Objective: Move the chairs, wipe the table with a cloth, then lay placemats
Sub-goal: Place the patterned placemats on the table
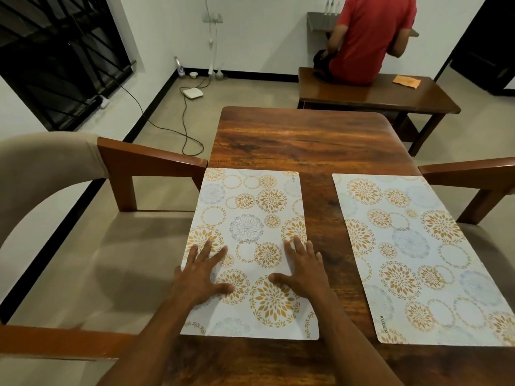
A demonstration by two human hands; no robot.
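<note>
Two white placemats with gold and grey flower circles lie on the dark wooden table (292,137). The left placemat (250,207) lies along the table's left edge. My left hand (202,271) rests flat on its left side with fingers spread. My right hand (305,267) presses flat on its right side, fingers apart. The right placemat (415,252) lies slightly askew near the table's right edge, untouched. A beige upholstered chair (55,174) with brown wooden arms stands against the table's left side. Another chair's wooden arm (468,168) shows at the right.
A person in a red shirt (370,37) sits on a wooden bench (390,93) beyond the table's far end, back turned. An orange cloth (407,80) lies on the bench. Cables and a white device (192,93) lie on the floor at the far left.
</note>
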